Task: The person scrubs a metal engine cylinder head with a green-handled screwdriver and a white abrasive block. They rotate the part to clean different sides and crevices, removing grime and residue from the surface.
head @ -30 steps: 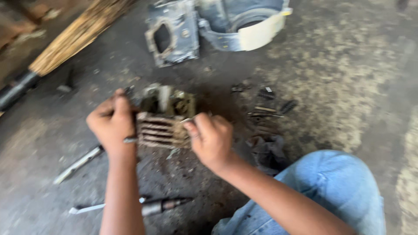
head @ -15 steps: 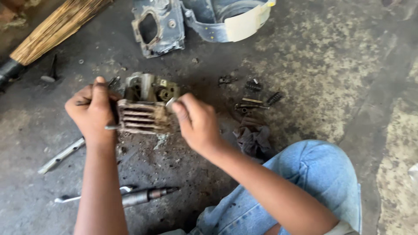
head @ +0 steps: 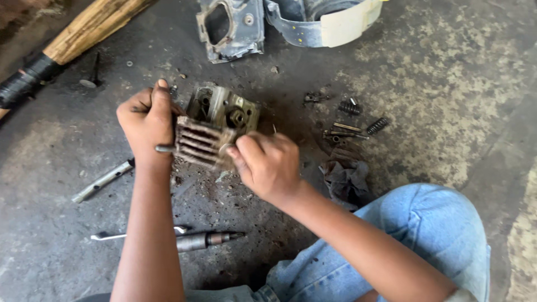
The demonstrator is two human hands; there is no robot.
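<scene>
Dark, oily concrete floor (head: 436,84) fills the whole view, with pale worn patches on the right side. Nearest to the camera is the person's knee in blue jeans (head: 425,235), at the lower right. On the floor before it lie a metal punch tool (head: 204,241) and, more to the left, a grey metal rod (head: 103,181). A dark rag (head: 347,182) lies just beside the knee.

Above these, both hands are closed on a dirty finned engine cylinder head (head: 215,126), which stands between them. The left hand (head: 148,123) grips its left edge, with the thumb pointing up. The right hand (head: 268,165) presses against its lower right corner with curled fingers; whether it holds a small tool there, I cannot tell.

Farther right, small springs and bolts (head: 349,120) are scattered on the floor. At the far edge lie a grey engine casing (head: 232,28) and a broom handle (head: 78,31).
</scene>
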